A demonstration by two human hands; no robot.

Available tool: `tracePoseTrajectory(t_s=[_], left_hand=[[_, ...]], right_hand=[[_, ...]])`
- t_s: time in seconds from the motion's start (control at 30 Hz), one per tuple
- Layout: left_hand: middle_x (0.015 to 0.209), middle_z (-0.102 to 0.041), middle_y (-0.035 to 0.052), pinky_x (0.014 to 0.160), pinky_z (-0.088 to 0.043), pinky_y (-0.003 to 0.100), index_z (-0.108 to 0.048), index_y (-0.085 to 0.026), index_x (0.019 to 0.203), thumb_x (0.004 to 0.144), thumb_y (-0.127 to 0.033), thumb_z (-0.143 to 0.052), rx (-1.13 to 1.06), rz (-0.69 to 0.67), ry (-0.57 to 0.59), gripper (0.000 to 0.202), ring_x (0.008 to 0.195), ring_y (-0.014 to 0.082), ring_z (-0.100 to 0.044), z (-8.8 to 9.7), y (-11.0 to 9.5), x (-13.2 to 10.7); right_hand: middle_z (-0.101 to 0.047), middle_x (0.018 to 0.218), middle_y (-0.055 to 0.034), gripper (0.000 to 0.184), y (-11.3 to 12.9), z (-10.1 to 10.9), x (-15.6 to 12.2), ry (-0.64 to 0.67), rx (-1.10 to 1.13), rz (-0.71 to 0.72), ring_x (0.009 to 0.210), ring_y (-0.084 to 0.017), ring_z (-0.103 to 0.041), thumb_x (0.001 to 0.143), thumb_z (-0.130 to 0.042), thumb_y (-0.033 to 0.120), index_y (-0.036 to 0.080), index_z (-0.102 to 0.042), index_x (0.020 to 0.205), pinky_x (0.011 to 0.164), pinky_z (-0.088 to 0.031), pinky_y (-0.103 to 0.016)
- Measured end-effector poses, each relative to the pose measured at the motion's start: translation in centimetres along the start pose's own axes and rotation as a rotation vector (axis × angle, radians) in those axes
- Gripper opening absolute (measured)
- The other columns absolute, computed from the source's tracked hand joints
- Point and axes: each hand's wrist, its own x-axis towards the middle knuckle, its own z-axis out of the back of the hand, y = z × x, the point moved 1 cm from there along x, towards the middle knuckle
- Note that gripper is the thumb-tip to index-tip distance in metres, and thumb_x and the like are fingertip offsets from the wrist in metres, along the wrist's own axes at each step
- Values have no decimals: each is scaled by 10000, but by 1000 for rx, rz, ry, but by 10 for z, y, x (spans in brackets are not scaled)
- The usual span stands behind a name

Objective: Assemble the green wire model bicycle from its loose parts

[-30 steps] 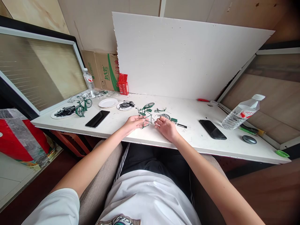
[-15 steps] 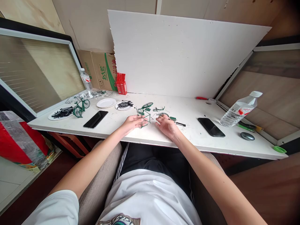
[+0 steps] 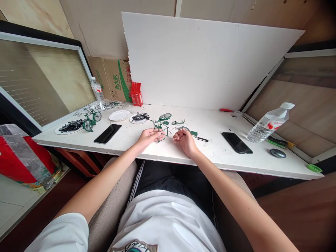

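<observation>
My left hand is closed on a green model bicycle frame, held just over the table. Right of it, my right hand has its fingers curled in towards the thumb; whatever they pinch, if anything, is hidden or too small to see. A green toy wheel lies behind the frame, with a small green piece beside it. Partly covered by my right hand is another wheel. A green carrier-like part and a slim black stick lie right of that hand, and a thin green part behind it.
An assembled green model bicycle stands at left beside a plate of black parts. Two white plates, one holding black wheels, sit behind a phone. At right are another phone, a water bottle and a mouse.
My right hand has turned slightly and its fingers have curled in more. The left hand keeps its hold on the frame, nearly in the same place.
</observation>
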Motion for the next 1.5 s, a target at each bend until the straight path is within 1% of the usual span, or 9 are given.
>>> tracePoseTrajectory(t_s=[0.13, 0.27, 0.37, 0.5, 0.6, 0.77, 0.93, 1.17, 1.5], left_hand=[[1178, -792, 203, 1001, -595, 497, -739, -108, 1064, 754, -395, -933, 120, -166, -87, 465, 1063, 335, -784, -3, 4, 3], [1154, -796, 189, 993, -606, 499, -742, -121, 989, 759, -438, -908, 205, -308, -113, 425, 1074, 333, -780, -3, 8, 4], [1161, -794, 191, 1002, -609, 498, -752, -118, 1017, 788, -442, -881, 244, -340, -114, 417, 1072, 326, -783, -2, 10, 4], [1152, -798, 196, 979, -626, 502, -748, -108, 1084, 819, -459, -857, 229, -308, -107, 453, 1064, 326, -786, 2, 15, 6], [1168, -794, 207, 984, -627, 517, -741, -100, 1089, 810, -457, -870, 201, -286, -119, 471, 1082, 333, -781, 4, 17, 8], [1175, -792, 216, 1002, -623, 537, -732, -94, 1092, 794, -465, -881, 190, -275, -131, 500, 1086, 338, -782, 3, 16, 8], [1199, -788, 202, 1061, -599, 532, -737, -109, 1033, 798, -467, -871, 251, -330, -119, 448, 1107, 328, -777, 1, 14, 5], [1228, -787, 175, 1077, -598, 494, -754, -127, 1082, 885, -427, -796, 388, -411, -95, 362, 1140, 311, -770, 0, 16, 3], [1312, -765, 142, 1077, -608, 469, -752, -166, 1223, 965, -424, -709, 539, -474, -84, 368, 1169, 309, -765, -1, 19, 1]], right_hand=[[-596, 795, -64, 606, -5, -5, -3, 1, -182, 66, 805, -226, -590, 960, -471, 810, 245, -493, 743, 654, -470, -338], [-351, 624, 53, 563, -4, -8, -7, 2, -200, -49, 518, -121, -308, 929, -571, 793, 257, -450, 807, 471, -247, -262], [-277, 643, 95, 519, -1, -10, -9, -9, -186, -71, 493, -97, -192, 864, -731, 709, 292, -439, 962, 456, -154, -237], [-316, 726, 67, 438, -2, -9, -9, 47, -188, -79, 502, -101, -199, 968, -530, 704, 299, -516, 1133, 455, -176, -245], [-363, 763, 38, 515, -6, -7, -7, 73, -249, -51, 504, -109, -221, 1029, -367, 662, 267, -601, 1261, 454, -220, -266], [-491, 763, 3, 652, -15, -3, -4, 39, -509, 85, 591, -152, -455, 1042, -433, 670, 211, -611, 1470, 548, -427, -301], [-667, 869, -79, 589, -18, 2, -2, -31, -673, 286, 877, -246, -622, 965, -630, 673, 223, -774, 1317, 707, -542, -362], [-820, 1004, -101, 394, -15, -2, -7, -48, -667, 268, 886, -266, -740, 907, -763, 562, 239, -858, 1113, 735, -560, -373], [-830, 1018, -80, 329, -8, -8, -9, -40, -717, 268, 933, -263, -740, 954, -705, 521, 249, -860, 1056, 680, -504, -336]])
